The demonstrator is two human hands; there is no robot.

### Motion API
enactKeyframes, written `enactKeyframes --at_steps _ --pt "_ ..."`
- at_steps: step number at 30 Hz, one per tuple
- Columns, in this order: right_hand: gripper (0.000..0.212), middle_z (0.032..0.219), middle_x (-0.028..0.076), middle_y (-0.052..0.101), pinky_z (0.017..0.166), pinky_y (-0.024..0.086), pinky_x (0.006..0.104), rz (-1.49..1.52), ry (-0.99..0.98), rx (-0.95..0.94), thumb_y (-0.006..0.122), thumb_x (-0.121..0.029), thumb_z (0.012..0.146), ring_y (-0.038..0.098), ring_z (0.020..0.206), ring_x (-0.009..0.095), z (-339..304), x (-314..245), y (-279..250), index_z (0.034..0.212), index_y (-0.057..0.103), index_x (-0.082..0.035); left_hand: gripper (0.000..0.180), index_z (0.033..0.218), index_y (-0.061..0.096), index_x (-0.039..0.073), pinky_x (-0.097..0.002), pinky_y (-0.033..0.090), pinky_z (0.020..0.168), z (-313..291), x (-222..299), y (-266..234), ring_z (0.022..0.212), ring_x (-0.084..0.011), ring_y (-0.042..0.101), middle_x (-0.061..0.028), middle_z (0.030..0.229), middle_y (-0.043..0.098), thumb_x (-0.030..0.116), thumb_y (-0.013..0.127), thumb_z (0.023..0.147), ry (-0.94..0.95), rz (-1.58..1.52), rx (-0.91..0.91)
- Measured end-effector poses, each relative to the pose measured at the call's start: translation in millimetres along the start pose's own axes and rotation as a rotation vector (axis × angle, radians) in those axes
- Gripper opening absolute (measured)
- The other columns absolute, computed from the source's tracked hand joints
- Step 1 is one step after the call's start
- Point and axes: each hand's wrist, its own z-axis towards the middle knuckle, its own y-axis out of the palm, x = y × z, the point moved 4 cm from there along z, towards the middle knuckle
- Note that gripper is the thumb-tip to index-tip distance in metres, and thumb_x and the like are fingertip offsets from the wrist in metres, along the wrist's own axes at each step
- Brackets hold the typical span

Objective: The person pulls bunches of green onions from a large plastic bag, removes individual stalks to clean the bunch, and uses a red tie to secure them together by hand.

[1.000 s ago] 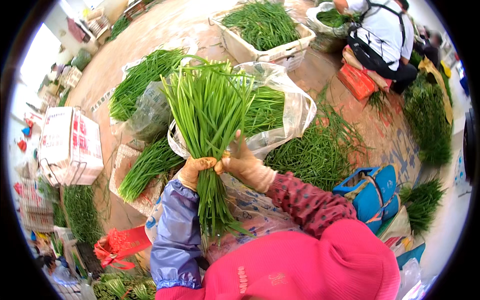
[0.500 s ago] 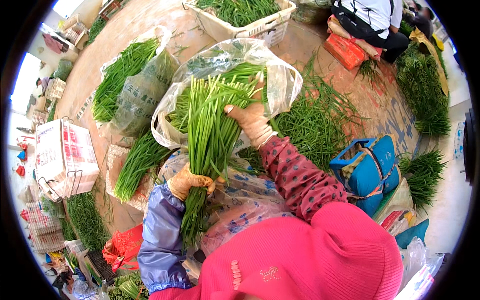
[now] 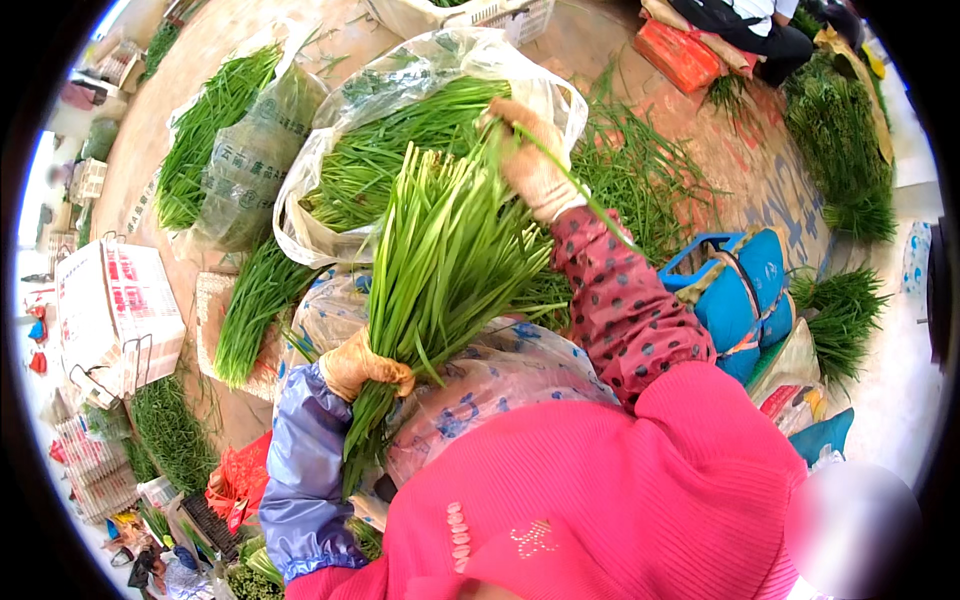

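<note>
My left hand (image 3: 365, 370), in a tan work glove, is closed round the lower part of a thick bunch of chives (image 3: 430, 250). The bunch stands up in front of my lap, pale cut ends at the top, leaves fanning to the right. Beyond its top, my gloved right hand (image 3: 530, 160) has its fingers pinched on a loose chive stalk (image 3: 580, 185) that trails back over my right sleeve. Behind the bunch an open clear plastic bag (image 3: 292, 215) holds more chives (image 3: 400, 150). A patterned plastic sheet (image 3: 480, 385) covers my lap.
Another bag of chives (image 3: 215, 150) stands to the left, with a loose bundle (image 3: 262, 310) nearer. Scattered chives (image 3: 640, 180) lie on the right. A white-and-red box (image 3: 120, 315), a blue bundle (image 3: 745, 300) and a white crate (image 3: 510, 18) surround me. A person (image 3: 745, 25) sits at the far right.
My right hand has left the side of the bunch and moved up and away, with a chive stalk in its fingers. The bunch has spread to the right. My left hand keeps its grip.
</note>
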Motion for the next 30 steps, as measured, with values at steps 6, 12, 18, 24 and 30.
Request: enactKeyframes --at_steps 6,12,18,24,30 --pt "0.023 0.069 0.001 0.056 0.054 0.043 0.0265 0.208 0.614 -0.016 0.054 -0.024 0.092 0.050 0.058 0.012 20.0 86.8 -58.5 0.094 0.063 -0.003 0.041 0.097 0.060 -0.001 -0.0387 0.046 0.046 -21.5 -39.0 -16.4 0.057 -0.0245 0.058 -0.0120 0.074 0.061 0.004 0.079 0.061 -0.080 0.088 -0.072" --pt "0.021 0.072 0.000 0.059 0.054 0.046 0.0265 0.258 0.839 -0.466 0.058 -0.022 0.090 0.056 0.064 0.013 2.5 97.7 -114.1 0.096 0.064 -0.003 0.019 0.084 0.061 0.000 -0.0385 0.044 0.043 -20.1 -57.0 -37.2 0.055 -0.0240 0.058 -0.0116 0.068 0.061 -0.006 0.069 0.068 -0.054 0.182 -0.080" --pt "0.085 0.129 0.007 0.054 0.105 0.034 0.0310 0.650 0.553 -1.043 0.074 -0.003 0.067 0.047 0.120 0.017 -60.4 -8.8 -52.4 0.142 0.036 -0.006 0.006 0.083 0.059 0.002 -0.0407 0.043 0.046 -25.4 -49.4 -38.4 0.056 -0.0274 0.059 -0.0118 0.068 0.059 0.003 0.064 0.079 0.024 0.100 -0.136" --pt "0.043 0.103 0.005 0.066 0.081 0.049 0.0279 0.108 0.413 -0.765 0.062 -0.006 0.084 0.059 0.089 0.013 -75.7 0.4 -30.4 0.126 0.053 -0.003 0.040 0.085 0.062 0.003 -0.0317 0.044 0.051 -19.7 -21.3 -13.9 0.061 -0.0133 0.053 -0.0015 0.067 0.060 -0.001 0.078 0.049 -0.118 0.711 0.117" --pt "0.025 0.083 0.003 0.064 0.052 0.042 0.0253 0.541 0.999 -0.396 0.050 -0.018 0.094 0.047 0.058 0.010 -60.3 77.2 -89.1 0.114 0.061 -0.006 0.037 0.088 0.064 0.004 -0.0332 0.047 0.057 -19.4 -18.7 -2.6 0.061 -0.0174 0.056 -0.0044 0.068 0.062 0.002 0.077 0.053 0.106 0.899 -0.097"
